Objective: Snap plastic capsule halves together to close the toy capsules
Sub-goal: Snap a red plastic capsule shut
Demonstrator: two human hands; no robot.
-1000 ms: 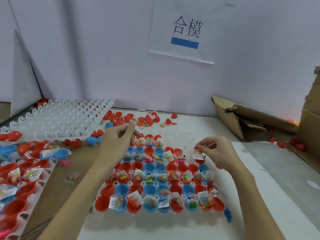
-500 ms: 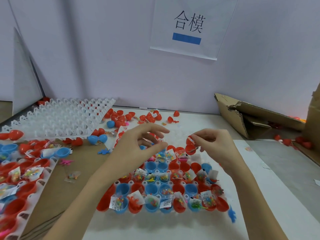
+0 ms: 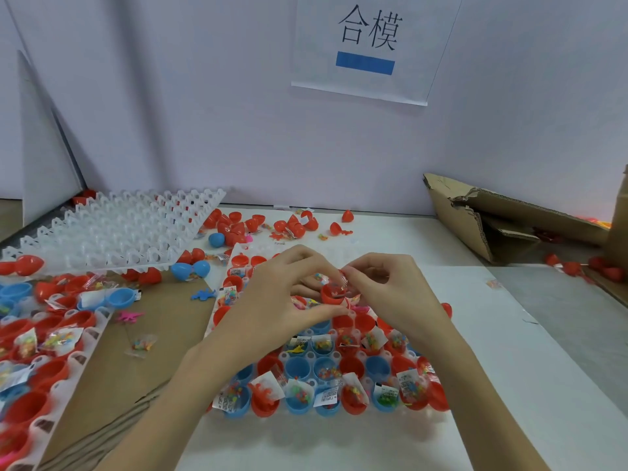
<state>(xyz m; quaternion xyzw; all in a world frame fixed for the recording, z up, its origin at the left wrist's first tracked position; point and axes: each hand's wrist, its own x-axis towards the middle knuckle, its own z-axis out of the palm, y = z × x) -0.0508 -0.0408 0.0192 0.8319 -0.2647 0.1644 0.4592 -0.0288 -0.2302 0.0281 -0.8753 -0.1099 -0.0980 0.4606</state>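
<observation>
Both hands are now meeting over the far middle of the filled tray, where half a second ago they were held apart with a gap between them. Between them sits a red capsule half (image 3: 332,294), open side up, with a small clear toy packet (image 3: 321,277) poking out of it. The left hand (image 3: 277,300) is cupping it from the left, thumb underneath and fingers (image 3: 306,258) curling over the top. The right hand (image 3: 384,294) is pinching a second red piece (image 3: 343,277) at the capsule's upper rim with thumb and forefinger; whether it is already seated I cannot tell.

Below the hands, the white capsule tray (image 3: 217,300) is lying on the white tabletop (image 3: 509,385), holding rows of red and blue open halves, many with packets inside. An empty clear tray (image 3: 112,232) is resting at the far left, tilted over loose capsule halves. Another filled tray (image 3: 37,430) is showing at the left edge on brown cardboard (image 3: 153,334). Loose red halves (image 3: 238,222) are lying scattered near the wall, torn cardboard boxes (image 3: 492,219) are sitting at the right, and a paper sign (image 3: 370,45) is hanging on the wall.
</observation>
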